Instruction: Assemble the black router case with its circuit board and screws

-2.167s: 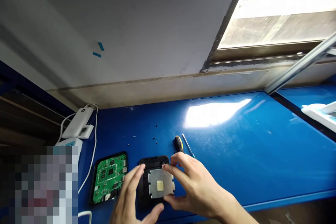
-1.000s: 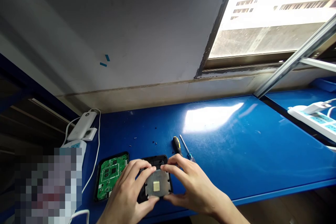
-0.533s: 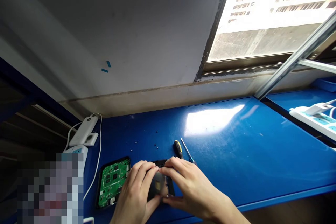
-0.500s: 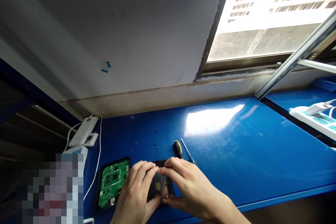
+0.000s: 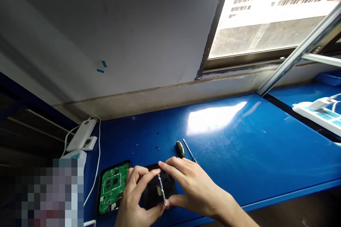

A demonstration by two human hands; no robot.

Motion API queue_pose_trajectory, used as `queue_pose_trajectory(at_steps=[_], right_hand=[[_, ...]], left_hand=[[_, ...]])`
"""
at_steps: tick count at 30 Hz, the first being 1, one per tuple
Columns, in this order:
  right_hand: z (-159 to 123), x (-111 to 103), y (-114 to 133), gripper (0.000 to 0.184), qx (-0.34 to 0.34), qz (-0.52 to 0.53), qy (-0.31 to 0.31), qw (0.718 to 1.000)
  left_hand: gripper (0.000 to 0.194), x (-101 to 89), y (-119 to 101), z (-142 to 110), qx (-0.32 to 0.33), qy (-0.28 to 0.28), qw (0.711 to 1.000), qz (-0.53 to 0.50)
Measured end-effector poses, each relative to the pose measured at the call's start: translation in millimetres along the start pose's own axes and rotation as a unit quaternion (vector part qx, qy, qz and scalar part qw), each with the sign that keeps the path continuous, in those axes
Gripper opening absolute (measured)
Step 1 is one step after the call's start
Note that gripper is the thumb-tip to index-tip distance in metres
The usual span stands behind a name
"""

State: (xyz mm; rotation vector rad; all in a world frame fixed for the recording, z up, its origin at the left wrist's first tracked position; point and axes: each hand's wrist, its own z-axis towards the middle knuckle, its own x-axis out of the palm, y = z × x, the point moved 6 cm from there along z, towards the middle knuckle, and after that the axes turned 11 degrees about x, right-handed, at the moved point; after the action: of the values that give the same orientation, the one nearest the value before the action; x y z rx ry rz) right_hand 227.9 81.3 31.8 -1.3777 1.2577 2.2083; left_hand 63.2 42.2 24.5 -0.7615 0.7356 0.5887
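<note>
Metal plate, notched along its margin, seen almost edge-on and tilted steeply over the black plastic cover, which lies on the blue surface. Whether the plate's far edge touches the cover cannot be told. A yellowish pad shows beside the bright edge.

Left hand: half-curled, fingertips at the plate's upper end and thumb at its lower end, pinching it across its length. Right hand: curved in a wide C, thumb at or just beside the lower end, index finger near the upper; how firmly it bears on the plate cannot be told.

Handling, as judged: the plate is probably light, thin and stiff, smooth enough to slip or swivel between 2 opposed fingertips, and liable to bend if squeezed hard. It is best taken by opposite edges, clear of the pad, which is probably soft and easily marked. The cover is likely light and rigid.

Nearby: green circuit board in a black housing, beside the left hand; 5 small screws, loosely scattered; yellow-and-black screwdriver and slim-shafted screwdriver, beyond the right hand.
</note>
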Motion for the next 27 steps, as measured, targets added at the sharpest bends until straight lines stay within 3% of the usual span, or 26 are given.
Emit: queue_pose_trajectory(at_steps=[7,11,21,27], right_hand=[[8,9,-1,0.055,0.014,0.121,0.066,0.990],[10,10,-7,0.057,0.016,0.119,0.064,0.991],[4,3,-12,0.056,0.002,0.070,0.022,0.997],[-3,-2,-9,0.056,-0.007,0.085,-0.022,0.996]], left_hand=[[0.060,10.8,10,-10,-0.025,0.000,0.989,-0.143],[0.059,9.0,17,-14,-0.057,-0.004,0.985,-0.166],[0.046,-6.2,21,-8,-0.056,0.011,0.992,-0.111],[0.050,-12.7,19,-5,-0.043,0.053,0.996,-0.063]])
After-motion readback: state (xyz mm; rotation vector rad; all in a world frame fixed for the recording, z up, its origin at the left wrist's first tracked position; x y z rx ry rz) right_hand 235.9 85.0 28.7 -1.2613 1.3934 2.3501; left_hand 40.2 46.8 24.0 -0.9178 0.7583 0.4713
